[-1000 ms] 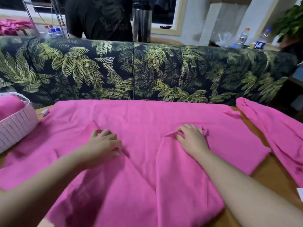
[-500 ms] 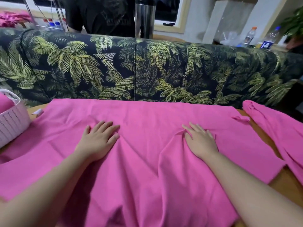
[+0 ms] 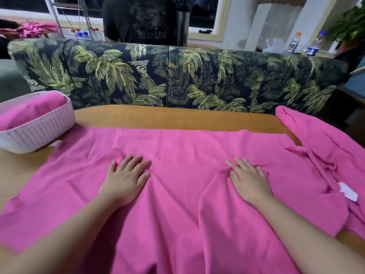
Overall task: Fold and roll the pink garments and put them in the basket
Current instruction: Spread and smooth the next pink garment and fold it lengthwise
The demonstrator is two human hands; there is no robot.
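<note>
A large pink garment (image 3: 183, 155) lies spread over the wooden table (image 3: 158, 117), wrinkled toward me. My left hand (image 3: 126, 175) rests flat on it, fingers straight, left of centre. My right hand (image 3: 248, 178) lies flat on the cloth right of centre, beside a raised fold. A second pink garment (image 3: 324, 139) is heaped at the table's right edge, with a white label (image 3: 348, 191) showing. The white perforated basket (image 3: 39, 127) stands at the far left and holds rolled pink cloth (image 3: 29, 111).
A dark sofa with a palm-leaf print (image 3: 177, 76) runs along the table's far side. A person in a dark shirt (image 3: 138, 18) stands behind it beside a steel flask (image 3: 182, 26). Bottles (image 3: 295, 41) and a plant (image 3: 351, 24) are at the back right.
Both hands went from curled on the cloth to flat. The garment has slid toward me, uncovering a strip of table along the far edge.
</note>
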